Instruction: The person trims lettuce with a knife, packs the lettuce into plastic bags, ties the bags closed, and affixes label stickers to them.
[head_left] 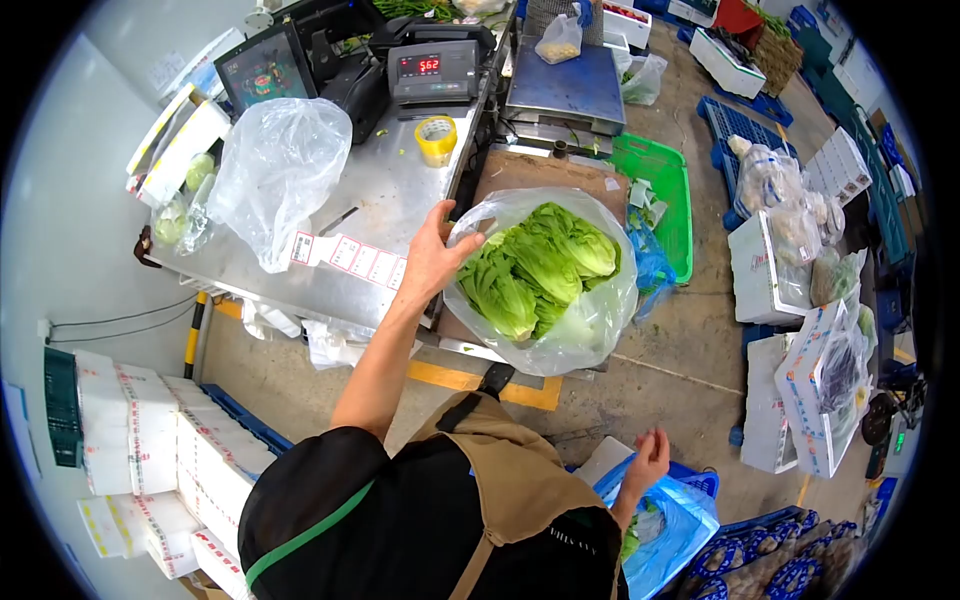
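Observation:
My left hand grips the left rim of a clear plastic bag, thumb over the edge. Several heads of green romaine lettuce lie inside the wide-mouthed bag, which rests over a brown board. My right hand hangs low on the right, fingers loosely bent and apart, with nothing seen in it. Beneath it is a container lined with a blue plastic bag, where some greens partly show.
On the metal table are a scale display, yellow tape roll, label strip and empty plastic bag. A platform scale and green crate stand beyond; foam boxes are stacked at left.

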